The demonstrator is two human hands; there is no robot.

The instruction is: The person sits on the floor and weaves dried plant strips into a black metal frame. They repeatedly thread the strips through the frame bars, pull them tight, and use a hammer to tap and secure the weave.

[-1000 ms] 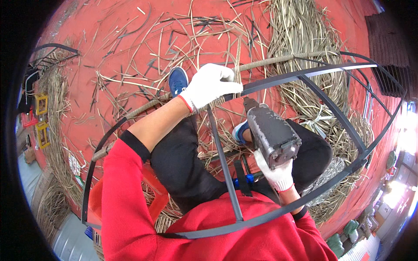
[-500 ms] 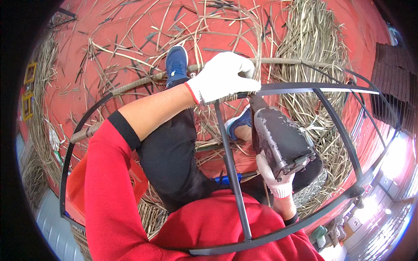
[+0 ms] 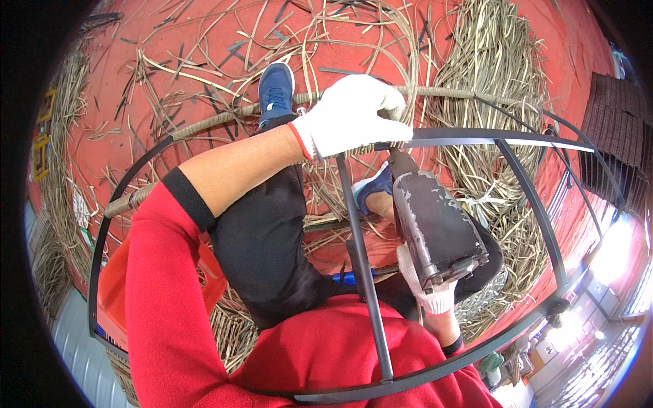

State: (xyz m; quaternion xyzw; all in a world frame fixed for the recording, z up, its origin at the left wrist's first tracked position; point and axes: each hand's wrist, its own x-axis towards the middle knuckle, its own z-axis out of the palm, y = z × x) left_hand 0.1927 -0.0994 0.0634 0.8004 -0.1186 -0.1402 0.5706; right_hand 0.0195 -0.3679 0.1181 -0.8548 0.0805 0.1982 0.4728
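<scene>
My left hand, in a white knitted glove, closes over a flat black bar of the metal frame. Its thumb and fingers pinch a long brownish wicker strand that loops up and away from the bar. Wrapped strand shows on the bar beneath this hand. My right hand, gloved too, grips a worn black staple gun from below; the gun's body hides most of its fingers. The gun's nose points up at the bar, just under my left fingertips. Whether it touches the bar, I cannot tell.
The curved frame surrounds my lap, with a crossbar running toward me. A large bundle of wicker strands lies at right on the red floor, and loose scraps are scattered ahead. Dark woven panels stand far right. A red container sits at left.
My left hand has shifted slightly up and right along the bar. The staple gun has turned a little and moved slightly, its nose staying near the bar. Both grips are unchanged.
</scene>
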